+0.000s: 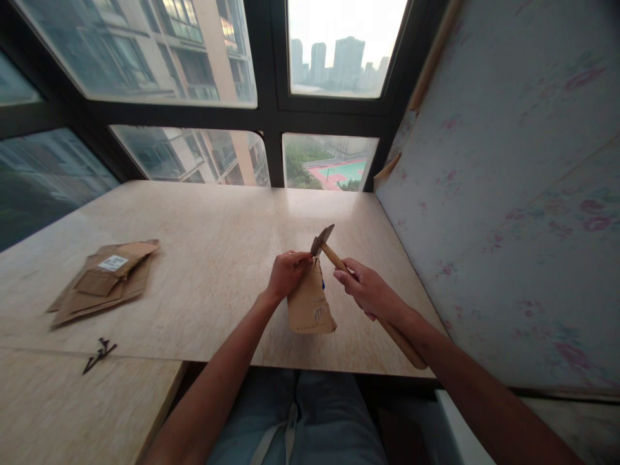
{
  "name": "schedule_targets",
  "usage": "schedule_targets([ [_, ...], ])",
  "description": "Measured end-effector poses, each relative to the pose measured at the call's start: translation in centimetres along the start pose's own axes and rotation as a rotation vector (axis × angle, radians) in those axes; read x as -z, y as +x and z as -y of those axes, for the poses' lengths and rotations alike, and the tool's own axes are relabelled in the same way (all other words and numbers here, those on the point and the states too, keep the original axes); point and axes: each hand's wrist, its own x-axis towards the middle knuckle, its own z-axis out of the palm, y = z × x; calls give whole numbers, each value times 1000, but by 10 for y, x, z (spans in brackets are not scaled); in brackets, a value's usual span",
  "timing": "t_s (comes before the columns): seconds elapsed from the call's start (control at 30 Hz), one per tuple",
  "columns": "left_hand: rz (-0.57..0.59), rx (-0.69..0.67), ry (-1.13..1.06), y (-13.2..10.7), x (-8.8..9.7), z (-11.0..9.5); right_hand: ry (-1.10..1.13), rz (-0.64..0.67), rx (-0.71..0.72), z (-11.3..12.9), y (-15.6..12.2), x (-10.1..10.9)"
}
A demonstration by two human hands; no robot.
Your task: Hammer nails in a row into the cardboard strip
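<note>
My right hand [363, 284] is wrapped around the wooden handle of a hammer [334, 258]. Its dark metal head touches or nearly touches the fingertips of my left hand [285, 274]. Those fingertips are pinched together at the upper edge of a brown cardboard piece [310, 310]. Whatever is between them is too small to make out. The cardboard lies on the pale stone-patterned counter [213, 258], with a torn, ragged right side and a row of small marks along its lower edge. A bit of blue shows at its right side.
Several flattened brown cardboard pieces [111, 278], one with a white label, are stacked at the left. Several dark screws or nails [100, 355] lie near the counter seam. Windows [334, 161] border the back, and a flowered wall [508, 194] stands close at the right.
</note>
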Motion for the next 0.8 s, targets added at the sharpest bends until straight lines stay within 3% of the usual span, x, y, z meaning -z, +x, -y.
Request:
schedule_targets([
  [0.33, 22, -3, 23, 0, 0, 0, 8, 0, 17, -5, 1, 0],
  [0.53, 41, 62, -30, 0, 1, -3, 33, -25, 37, 3, -2, 4],
  [0.8, 73, 112, -53, 0, 2, -4, -2, 62, -38, -1, 4, 1],
])
